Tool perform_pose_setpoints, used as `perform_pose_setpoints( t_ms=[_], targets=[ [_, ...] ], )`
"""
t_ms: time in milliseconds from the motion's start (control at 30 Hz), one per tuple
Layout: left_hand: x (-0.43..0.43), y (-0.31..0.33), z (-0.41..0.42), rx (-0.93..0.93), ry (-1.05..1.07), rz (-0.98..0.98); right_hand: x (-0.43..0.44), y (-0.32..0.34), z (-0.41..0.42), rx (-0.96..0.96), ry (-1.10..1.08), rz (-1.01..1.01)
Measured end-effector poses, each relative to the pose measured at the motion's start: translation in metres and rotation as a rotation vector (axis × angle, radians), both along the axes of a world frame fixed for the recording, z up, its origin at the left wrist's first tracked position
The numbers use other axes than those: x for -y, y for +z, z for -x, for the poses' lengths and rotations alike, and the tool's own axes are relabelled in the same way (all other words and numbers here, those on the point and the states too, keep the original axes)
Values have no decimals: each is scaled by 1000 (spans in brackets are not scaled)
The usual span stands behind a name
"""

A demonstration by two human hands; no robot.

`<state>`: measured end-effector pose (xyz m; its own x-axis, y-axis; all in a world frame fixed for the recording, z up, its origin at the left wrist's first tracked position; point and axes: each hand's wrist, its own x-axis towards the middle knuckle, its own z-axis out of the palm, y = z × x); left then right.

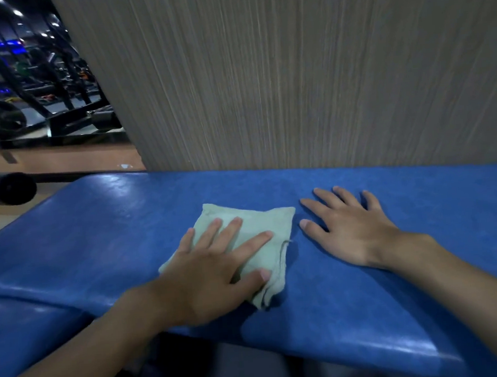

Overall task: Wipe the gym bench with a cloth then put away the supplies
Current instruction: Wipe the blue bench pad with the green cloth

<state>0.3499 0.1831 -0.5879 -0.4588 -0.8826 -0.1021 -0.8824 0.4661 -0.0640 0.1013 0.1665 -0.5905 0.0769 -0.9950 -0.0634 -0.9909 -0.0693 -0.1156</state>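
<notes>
A blue padded gym bench [398,295] runs across the frame from left to right. A folded pale green cloth [262,226] lies on its middle. My left hand [212,277] presses flat on the cloth with straight, spread fingers. My right hand [348,228] rests palm down on the bare blue pad just right of the cloth, fingers spread and not touching it.
A grey wood-grain wall panel [291,72] stands right behind the bench. A black padded bar [6,189] juts in at the left edge. Dark gym racks and weight plates [7,118] fill the far left background. A second blue pad [29,327] sits lower left.
</notes>
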Motion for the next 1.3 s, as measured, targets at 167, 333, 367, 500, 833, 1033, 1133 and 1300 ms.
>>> perform_pose_setpoints(
  t_ms=[167, 333, 367, 500, 833, 1033, 1133, 1300],
  targets=[
    [86, -2, 20, -29, 64, -71, 1, -3, 1, -16, 6, 24],
    [169, 2, 42, -42, 112, -63, 1, -4, 1, -2, 8, 45],
    [177, 3, 44, -47, 127, -62, 1, -3, 1, 2, 8, 47],
    [169, 2, 43, -32, 137, -64, 1, -3, 0, 3, 1, 40],
    [1, -3, -29, -28, 6, 21, 1, 6, -5, -14, -11, 22],
    [-26, 5, -37, -21, 22, -44, 12, 9, -30, 62, 70, 8],
    [6, 5, -29, -20, 64, -71, 13, 0, -33, -2, 90, 5],
    [98, 0, -8, -22, 103, -84, 12, -1, -33, -29, 92, -1]
  ],
)
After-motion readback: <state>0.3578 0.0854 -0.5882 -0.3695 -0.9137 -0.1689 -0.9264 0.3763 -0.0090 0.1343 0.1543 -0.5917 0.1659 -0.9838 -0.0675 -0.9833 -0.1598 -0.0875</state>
